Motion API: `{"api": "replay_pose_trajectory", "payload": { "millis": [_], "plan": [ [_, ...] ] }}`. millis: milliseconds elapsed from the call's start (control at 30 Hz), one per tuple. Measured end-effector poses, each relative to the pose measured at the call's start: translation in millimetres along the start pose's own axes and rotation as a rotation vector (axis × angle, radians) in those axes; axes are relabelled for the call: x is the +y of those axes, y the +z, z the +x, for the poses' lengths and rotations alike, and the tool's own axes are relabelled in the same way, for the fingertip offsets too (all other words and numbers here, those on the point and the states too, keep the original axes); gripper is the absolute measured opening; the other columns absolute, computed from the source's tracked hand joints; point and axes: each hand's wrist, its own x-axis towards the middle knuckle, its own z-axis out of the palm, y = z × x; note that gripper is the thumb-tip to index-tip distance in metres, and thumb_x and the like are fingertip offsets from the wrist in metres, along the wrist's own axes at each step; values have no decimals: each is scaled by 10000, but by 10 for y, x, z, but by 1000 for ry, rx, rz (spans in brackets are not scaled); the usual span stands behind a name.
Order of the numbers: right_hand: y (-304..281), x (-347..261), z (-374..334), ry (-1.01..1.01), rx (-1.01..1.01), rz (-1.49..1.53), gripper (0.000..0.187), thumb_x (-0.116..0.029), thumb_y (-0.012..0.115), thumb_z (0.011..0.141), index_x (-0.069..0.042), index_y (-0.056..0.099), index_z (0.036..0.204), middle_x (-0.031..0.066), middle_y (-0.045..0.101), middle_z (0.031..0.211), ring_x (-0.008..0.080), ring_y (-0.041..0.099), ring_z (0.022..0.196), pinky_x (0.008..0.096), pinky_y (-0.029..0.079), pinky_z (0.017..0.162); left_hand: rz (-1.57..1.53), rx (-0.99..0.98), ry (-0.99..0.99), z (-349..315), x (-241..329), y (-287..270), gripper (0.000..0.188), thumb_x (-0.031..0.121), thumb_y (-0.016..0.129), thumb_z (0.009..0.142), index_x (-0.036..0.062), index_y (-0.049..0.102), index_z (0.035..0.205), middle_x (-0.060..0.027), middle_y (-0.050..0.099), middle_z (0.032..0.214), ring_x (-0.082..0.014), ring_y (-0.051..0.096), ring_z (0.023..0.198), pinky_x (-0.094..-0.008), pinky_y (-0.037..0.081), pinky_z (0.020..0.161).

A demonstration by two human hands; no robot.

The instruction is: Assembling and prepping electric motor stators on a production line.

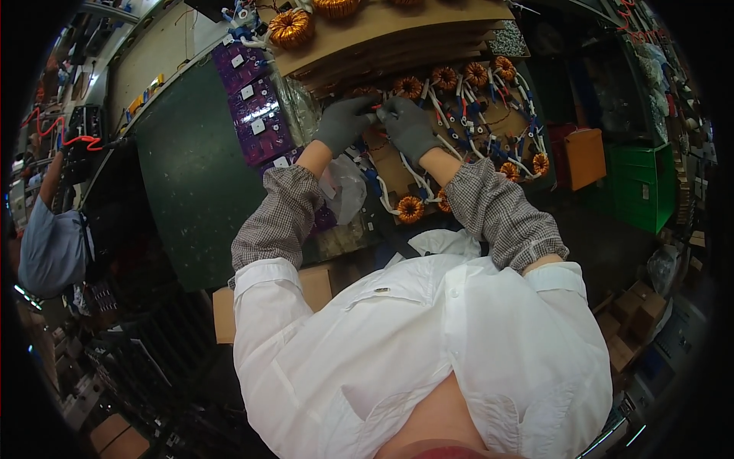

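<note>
Both my hands wear grey gloves and meet over the cardboard sheet (394,170) on the bench. My left hand (342,125) is closed, its fingertips at a coil's wire lead (373,117) with a bit of red beside it. From the other side my right hand (407,128) pinches at the same lead; the fingers partly hide it. Just beyond my hands sits a copper-wound ring coil (407,86). More ring coils with white and blue-sleeved leads (459,115) lie to the right, and one coil (410,209) lies nearer me.
Purple circuit boards (256,115) line the left of the work area on a dark green mat (180,164). Stacked cardboard layers (397,42) with more coils rise at the back. An orange bin (584,158) and a green box (644,187) stand right. Another person (55,245) is far left.
</note>
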Motion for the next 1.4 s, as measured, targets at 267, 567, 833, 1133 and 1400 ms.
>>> {"api": "replay_pose_trajectory", "payload": {
  "millis": [267,567,833,1133,1400],
  "plan": [
    [-52,46,-96,106,71,282,253,-217,645,839,-31,639,1010,157,652,1012,272,641,885,346,495,770,17,34,-51,-32,96,-26,460,233,636,784,88,583,1218,-176,629,1106,-305,616,1006,-339,475,870],
    [151,26,30,143,92,486,242,-175,657,828,-31,664,1022,125,688,942,196,651,834,316,499,742,54,-78,81,52,-54,-124,395,201,561,816,88,584,1194,-179,635,1072,-338,608,988,-384,478,848],
    [209,171,101,88,92,321,330,-153,695,804,-10,626,1094,118,678,983,176,647,839,297,509,740,504,-141,-52,84,213,-162,311,265,499,844,83,622,1064,-183,636,1003,-356,601,941,-419,467,816],
    [160,80,91,170,61,575,304,-139,714,794,2,621,1047,129,664,973,179,637,846,295,516,717,-102,-337,-22,19,35,-250,294,264,577,820,13,633,964,-108,607,817,-212,579,793,-345,452,722],
    [-39,137,171,120,-90,421,366,-229,626,869,-2,598,1154,111,672,939,157,640,734,272,495,620,-426,-277,-82,60,-35,-291,313,232,584,818,-2,628,1021,-89,630,917,-181,578,839,-310,459,754]
  ]
}}
